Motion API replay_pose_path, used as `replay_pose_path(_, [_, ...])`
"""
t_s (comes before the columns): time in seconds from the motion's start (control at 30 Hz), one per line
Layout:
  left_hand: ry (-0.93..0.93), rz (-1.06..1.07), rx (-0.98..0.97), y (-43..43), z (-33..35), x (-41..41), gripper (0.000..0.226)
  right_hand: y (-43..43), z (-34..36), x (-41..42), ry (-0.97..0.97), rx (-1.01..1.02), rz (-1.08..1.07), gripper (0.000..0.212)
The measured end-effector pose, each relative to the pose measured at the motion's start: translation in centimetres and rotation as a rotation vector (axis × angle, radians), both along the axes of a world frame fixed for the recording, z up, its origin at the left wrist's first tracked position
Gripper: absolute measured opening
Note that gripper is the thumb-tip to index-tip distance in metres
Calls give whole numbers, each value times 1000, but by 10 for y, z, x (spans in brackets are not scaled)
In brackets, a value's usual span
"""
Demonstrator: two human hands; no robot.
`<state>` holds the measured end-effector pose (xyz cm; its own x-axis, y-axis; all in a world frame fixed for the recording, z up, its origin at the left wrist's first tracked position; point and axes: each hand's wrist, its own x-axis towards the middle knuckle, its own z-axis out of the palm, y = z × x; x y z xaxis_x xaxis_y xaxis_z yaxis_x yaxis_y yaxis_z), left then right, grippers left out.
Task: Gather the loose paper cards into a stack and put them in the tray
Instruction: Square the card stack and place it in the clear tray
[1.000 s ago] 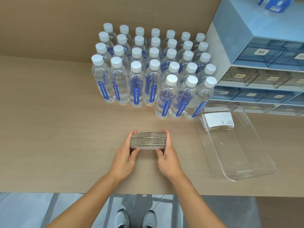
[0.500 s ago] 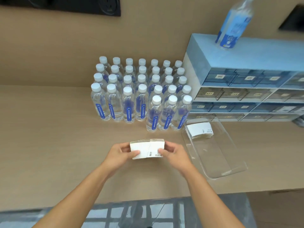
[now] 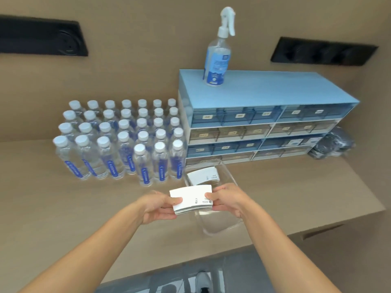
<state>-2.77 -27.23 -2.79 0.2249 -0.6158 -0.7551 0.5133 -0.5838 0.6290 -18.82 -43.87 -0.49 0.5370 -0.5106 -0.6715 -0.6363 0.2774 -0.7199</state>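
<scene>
We see both grips closed on the white paper card stack (image 3: 191, 198): the left hand (image 3: 159, 207) pinches its left end, the right hand (image 3: 227, 198) its right end, above the clear plastic tray (image 3: 220, 226) on the tan wooden surface (image 3: 42, 204). Another white card pile (image 3: 203, 175) lies at the tray's far end. Both forearms reach forward.

Stack of white paper cards (image 3: 191, 198) is held flat-side up, gripped at its left end by the left hand (image 3: 157, 208) and at its right end by the right hand (image 3: 229, 199), thumbs on top. Stack is positioned over the near-left part of the clear tray (image 3: 222, 226), which already contains another card pile (image 3: 204, 176) at its far end. Water bottles (image 3: 118, 140) are grouped left of the tray, drawer cabinet (image 3: 264, 115) behind, spray bottle (image 3: 218, 58) on top.
</scene>
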Motion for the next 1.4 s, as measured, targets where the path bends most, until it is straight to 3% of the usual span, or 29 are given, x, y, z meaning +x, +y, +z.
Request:
replay_pose_path(0.27, [-14,121,49,-98,-6,-48,17,-103,-19,-24,58,65,46,24])
replay_pose_path(0.57, [-93,219,217,-114,-18,-56,32,-116,-44,-8,199,65,142,23])
replay_pose_path(0.7, [-246,299,283,-129,-20,-70,28,-104,-54,3,201,-40,43,6])
replay_pose_path(0.8, [-384,307,362,-141,-31,-78,38,-86,-55,9,243,-194,-7,31])
replay_pose_path(0.9, [-370,374,400,-149,-40,-87,40,-75,-59,14,242,-232,-21,13])
replay_pose_path(1.0, [-364,408,431,-154,-49,-90,36,-72,-65,20,267,-239,14,29])
replay_pose_path(1.2, [-421,416,489,-161,-59,-90,33,-73,-72,25,321,-260,64,31])
replay_pose_path(1.4, [-541,263,583,-163,-58,-93,34,-70,-80,27,322,-285,77,34])
